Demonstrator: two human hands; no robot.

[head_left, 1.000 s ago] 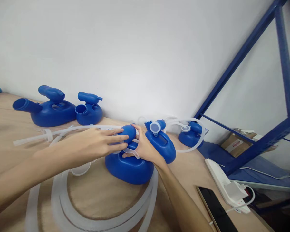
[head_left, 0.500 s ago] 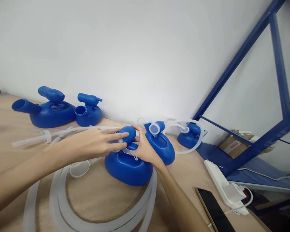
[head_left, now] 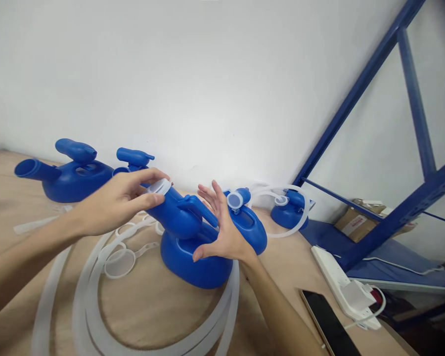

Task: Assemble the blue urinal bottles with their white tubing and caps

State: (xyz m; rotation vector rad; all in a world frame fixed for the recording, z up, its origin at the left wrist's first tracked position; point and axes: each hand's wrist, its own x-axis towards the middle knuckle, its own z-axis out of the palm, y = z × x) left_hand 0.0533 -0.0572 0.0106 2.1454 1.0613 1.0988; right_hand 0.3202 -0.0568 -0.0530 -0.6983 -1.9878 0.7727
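In the middle stands a blue plastic urinal bottle (head_left: pixel 196 267) with a rounded body. Above it a bulging blue tubular part (head_left: pixel 181 222) slants up to the left, ending in a translucent white cap (head_left: pixel 159 187). Thumb and fingers of my left hand (head_left: pixel 128 200) pinch this cap from the left. My right hand (head_left: pixel 226 230) is spread wide around the bottle's right side, thumb in front and fingers raised behind; nothing is gripped in it. How the tubular part joins the body is partly hidden.
Coiled clear hose (head_left: pixel 92 306) and a loose white cap (head_left: pixel 120 263) lie in front. Two blue bottles stand left, including a wide-mouthed one (head_left: pixel 76 180); a capped bottle (head_left: pixel 250 227) and another with hose (head_left: pixel 289 212) stand right. A phone (head_left: pixel 328 321) lies near a power strip (head_left: pixel 343 291).
The blue upper part has turned, so its capped end now points up left. My left hand has drawn back onto the cap. My right hand has let go and spread its fingers.
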